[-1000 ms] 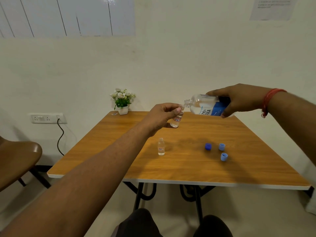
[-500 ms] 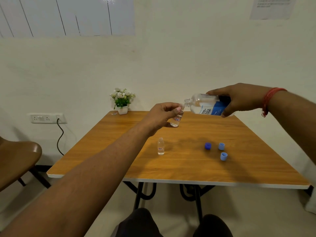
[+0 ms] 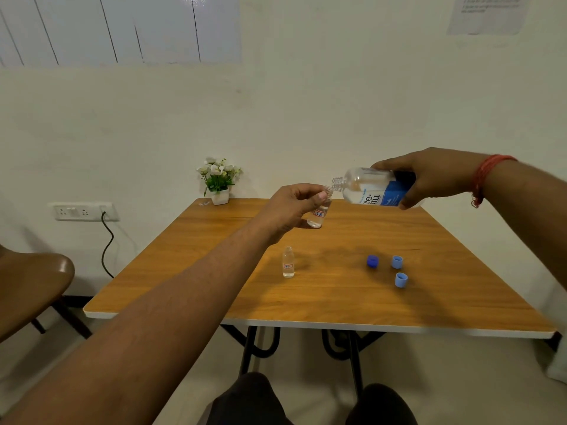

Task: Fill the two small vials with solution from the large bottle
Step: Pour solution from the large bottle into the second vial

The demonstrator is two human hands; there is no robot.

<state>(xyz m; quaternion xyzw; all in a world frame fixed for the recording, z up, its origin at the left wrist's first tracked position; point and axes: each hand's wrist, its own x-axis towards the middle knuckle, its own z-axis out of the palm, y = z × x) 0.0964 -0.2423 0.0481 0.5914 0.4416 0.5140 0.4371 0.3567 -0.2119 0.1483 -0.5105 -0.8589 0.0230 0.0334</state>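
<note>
A cream wall backs the square wooden table (image 3: 322, 299), with a small potted plant of white flowers (image 3: 218, 180) set at its far left corner. Above the table, a small clear glass vial with a red-and-white label (image 3: 319, 215) is pinched by the fingers of the left hand (image 3: 293, 207), its mouth tipped toward the pour. The large clear plastic bottle with a blue-and-white label (image 3: 372, 190) is gripped around its base by the fingers of the right hand (image 3: 429, 176) and held nearly level, its open neck brought right against the vial's mouth. A second small clear vial (image 3: 288, 262) is left standing upright on the table, uncapped. Off to the right, a dark blue cap (image 3: 372, 261) and two light blue caps (image 3: 397, 262) (image 3: 401, 280) are seen lying near together
</note>
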